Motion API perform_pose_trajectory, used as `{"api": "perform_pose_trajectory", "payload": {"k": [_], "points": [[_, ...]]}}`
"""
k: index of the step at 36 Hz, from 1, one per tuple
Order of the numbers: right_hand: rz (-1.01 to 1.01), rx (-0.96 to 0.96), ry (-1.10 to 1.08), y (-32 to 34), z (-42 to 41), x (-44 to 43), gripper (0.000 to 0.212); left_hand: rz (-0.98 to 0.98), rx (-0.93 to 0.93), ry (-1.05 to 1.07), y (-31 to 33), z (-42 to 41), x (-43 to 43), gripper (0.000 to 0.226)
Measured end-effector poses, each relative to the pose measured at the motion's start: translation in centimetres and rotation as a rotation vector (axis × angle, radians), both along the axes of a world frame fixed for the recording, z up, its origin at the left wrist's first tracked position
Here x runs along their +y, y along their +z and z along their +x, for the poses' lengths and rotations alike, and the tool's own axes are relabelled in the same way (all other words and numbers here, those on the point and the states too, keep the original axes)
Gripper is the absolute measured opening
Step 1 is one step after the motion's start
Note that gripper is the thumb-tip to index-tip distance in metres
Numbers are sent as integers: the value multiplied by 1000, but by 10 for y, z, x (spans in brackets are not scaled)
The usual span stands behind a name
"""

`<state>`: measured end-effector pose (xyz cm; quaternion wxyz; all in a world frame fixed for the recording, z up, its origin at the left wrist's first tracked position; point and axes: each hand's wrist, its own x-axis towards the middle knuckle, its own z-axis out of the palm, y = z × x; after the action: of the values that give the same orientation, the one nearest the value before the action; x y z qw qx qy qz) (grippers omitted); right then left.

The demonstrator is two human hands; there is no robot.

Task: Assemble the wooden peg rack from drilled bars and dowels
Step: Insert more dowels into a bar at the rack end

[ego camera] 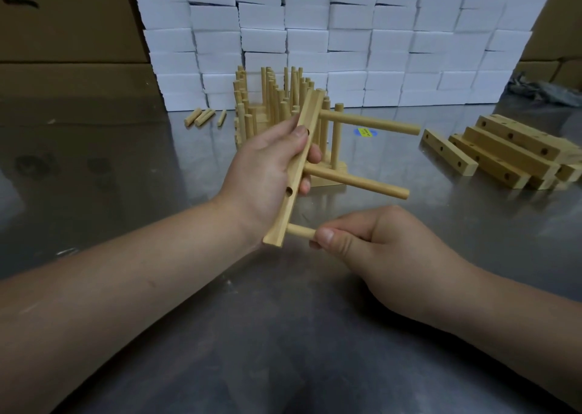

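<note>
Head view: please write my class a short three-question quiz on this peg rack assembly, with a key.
1. True or false: the left hand grips the bar.
2. How many dowels project from the bar, counting the dowel the right hand pinches?
3. The spare bars lie: A) right of the hands; B) left of the hands; C) in a bin.
Key: 1 true; 2 three; 3 A.

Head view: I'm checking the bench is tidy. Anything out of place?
Minor only: a few loose dowels lie scattered beside the white boxes, far from the pile of drilled bars at right. Nothing looks damaged.
</note>
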<state>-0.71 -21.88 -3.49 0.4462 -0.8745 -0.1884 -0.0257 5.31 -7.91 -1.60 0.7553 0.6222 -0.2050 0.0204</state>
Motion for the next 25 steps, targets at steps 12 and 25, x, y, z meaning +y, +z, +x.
{"api": "perform_pose_trajectory", "payload": {"k": [12,25], "points": [[373,8,205,10,-9,-6,42,78,-4,72,18,12,8,18],[192,-172,-225,12,22,-35,41,141,538,-586,27,20,22,32]]}}
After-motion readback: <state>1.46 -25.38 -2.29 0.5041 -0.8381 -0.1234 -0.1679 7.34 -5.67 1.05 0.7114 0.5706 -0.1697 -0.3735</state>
